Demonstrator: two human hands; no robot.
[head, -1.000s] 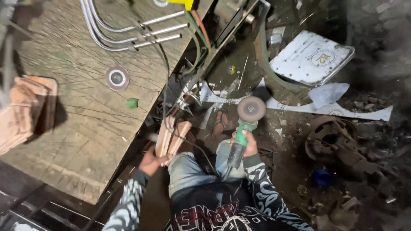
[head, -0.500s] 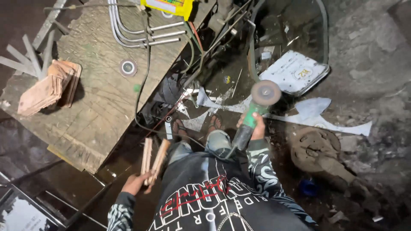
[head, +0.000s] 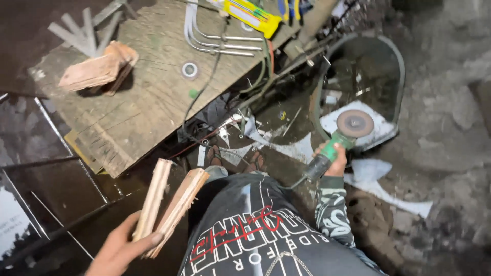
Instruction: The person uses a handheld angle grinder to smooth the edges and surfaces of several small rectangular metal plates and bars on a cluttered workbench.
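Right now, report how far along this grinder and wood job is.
Done: one bundle of wood pieces lies on the plywood board. In hand: left hand holds two wood pieces; right hand grips the angle grinder. Left: the held pieces show no fresh cut I can make out.

Left hand (head: 120, 250) is sitting low at the left, gripping two wooden pieces (head: 169, 202) that are fanning up and to the right, beside the person's torso. Right hand (head: 332, 158) is sitting to the right, wrapped around an angle grinder (head: 340, 138) whose disc is pointing away, over a flat panel (head: 381, 134) lying in a tub (head: 396, 66). A wooden board (head: 138, 107) is lying ahead and left; on it are resting a block (head: 97, 71) at the left, a small ring (head: 190, 70) mid-board and bent metal rods (head: 215, 43) at the far edge. Sandalled feet (head: 235, 158) are standing between board and tub
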